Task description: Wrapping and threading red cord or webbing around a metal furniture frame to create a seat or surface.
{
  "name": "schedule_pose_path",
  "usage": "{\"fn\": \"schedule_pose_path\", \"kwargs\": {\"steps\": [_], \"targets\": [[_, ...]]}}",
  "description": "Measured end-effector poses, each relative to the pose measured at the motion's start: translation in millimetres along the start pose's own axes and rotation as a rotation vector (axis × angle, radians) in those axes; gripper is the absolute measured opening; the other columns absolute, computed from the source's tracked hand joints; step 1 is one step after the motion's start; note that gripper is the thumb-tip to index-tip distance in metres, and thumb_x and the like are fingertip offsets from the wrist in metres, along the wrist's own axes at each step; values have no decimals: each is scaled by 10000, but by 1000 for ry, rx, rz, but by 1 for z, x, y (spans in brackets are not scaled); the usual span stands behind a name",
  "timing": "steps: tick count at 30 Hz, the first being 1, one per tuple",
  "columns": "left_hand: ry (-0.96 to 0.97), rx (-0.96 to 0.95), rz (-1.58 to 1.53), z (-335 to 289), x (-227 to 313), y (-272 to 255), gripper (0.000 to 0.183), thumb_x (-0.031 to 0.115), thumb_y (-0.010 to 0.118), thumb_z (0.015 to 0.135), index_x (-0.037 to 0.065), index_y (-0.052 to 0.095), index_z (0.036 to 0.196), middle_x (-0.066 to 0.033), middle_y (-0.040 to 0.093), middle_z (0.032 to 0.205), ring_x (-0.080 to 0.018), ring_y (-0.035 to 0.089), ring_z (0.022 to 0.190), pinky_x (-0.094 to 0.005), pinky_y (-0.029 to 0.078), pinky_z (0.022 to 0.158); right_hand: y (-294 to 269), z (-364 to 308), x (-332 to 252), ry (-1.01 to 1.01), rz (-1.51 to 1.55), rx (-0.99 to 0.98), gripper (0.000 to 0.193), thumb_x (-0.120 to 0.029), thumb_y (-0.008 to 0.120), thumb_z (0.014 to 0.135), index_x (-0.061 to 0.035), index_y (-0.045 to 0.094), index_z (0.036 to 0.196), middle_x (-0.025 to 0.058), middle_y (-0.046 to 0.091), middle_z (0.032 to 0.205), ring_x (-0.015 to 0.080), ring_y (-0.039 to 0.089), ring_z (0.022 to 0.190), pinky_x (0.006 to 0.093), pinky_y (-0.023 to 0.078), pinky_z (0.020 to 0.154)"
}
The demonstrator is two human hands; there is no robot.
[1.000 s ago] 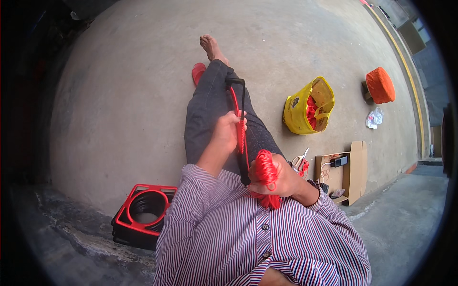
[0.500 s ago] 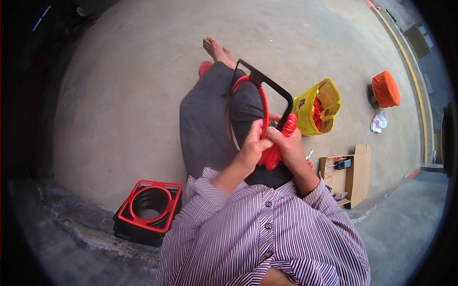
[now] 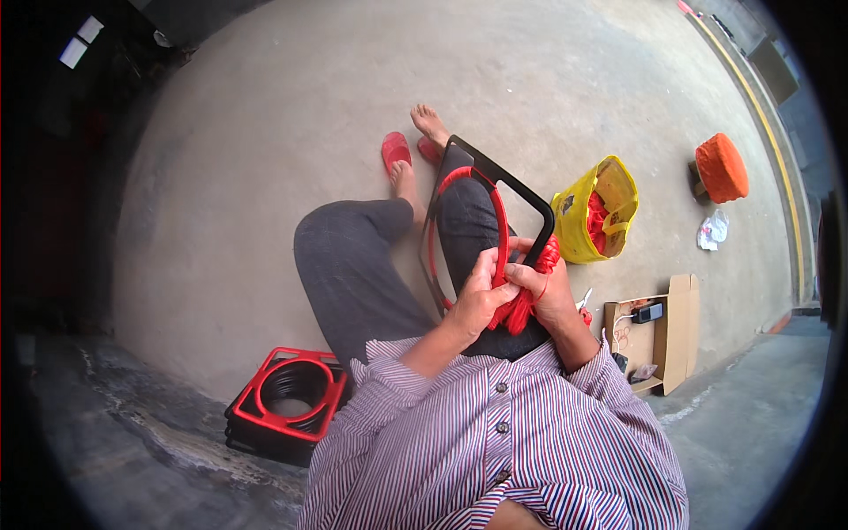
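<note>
Red glossy cord bundle (image 3: 519, 311), just one, is gripped in my right hand (image 3: 550, 297), some fingers hidden; my left hand (image 3: 474, 306) pinches one square black frame with a red ring (image 3: 501, 218), over the dark-trousered right leg (image 3: 464, 216). I count two red slippers (image 3: 395, 147), one partly covered.

Your grey concrete floor (image 3: 265, 177) bears a yellow bag (image 3: 576, 225), an orange-topped round stool (image 3: 723, 166), crumpled white plastic (image 3: 713, 231) and an open brown cardboard box (image 3: 680, 340). Red slippers (image 3: 394, 148) and stacked red-and-black square frames (image 3: 274, 418) also rest there.
</note>
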State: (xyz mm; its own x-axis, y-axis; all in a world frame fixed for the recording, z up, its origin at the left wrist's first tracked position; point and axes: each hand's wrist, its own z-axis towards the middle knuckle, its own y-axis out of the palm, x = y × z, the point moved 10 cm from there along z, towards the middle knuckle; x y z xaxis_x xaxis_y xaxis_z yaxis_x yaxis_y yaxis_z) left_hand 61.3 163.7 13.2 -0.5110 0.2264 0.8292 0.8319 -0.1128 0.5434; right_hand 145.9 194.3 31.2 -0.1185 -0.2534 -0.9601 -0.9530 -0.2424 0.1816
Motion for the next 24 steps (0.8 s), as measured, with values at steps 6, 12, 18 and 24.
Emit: {"fn": "schedule_pose_path", "kwargs": {"steps": [6,12,18,24], "targets": [[-70,0,-31,0,-3,0,582,64,556,853,-8,321,1380,-117,452,1315,-182,443,1246,-334,320,1089,0,4,4,14,-7,-2,384,-120,675,767,66,607,1096,77,658,906,129,629,797,270,506,738],[-12,-18,-74,4,-2,-1,505,50,569,870,6,367,1331,-104,497,1235,-165,504,1153,-305,398,1015,-2,3,3,21,8,33,404,-118,682,758,73,602,1105,62,636,881,121,613,778,260,498,722],[-75,-30,-44,6,-11,2,558,51,558,850,-11,336,1358,-118,493,1238,-172,493,1174,-310,376,1043,-10,1,4,7,61,89,421,-67,678,743,82,574,1123,48,609,809,122,608,698,240,488,658],[-67,-45,-68,9,-7,6,556,52,560,850,-13,340,1357,-123,491,1255,-178,496,1180,-313,374,1045,-9,-1,7,26,90,58,398,-95,676,771,73,585,1121,75,636,911,130,625,793,262,504,736]]}}
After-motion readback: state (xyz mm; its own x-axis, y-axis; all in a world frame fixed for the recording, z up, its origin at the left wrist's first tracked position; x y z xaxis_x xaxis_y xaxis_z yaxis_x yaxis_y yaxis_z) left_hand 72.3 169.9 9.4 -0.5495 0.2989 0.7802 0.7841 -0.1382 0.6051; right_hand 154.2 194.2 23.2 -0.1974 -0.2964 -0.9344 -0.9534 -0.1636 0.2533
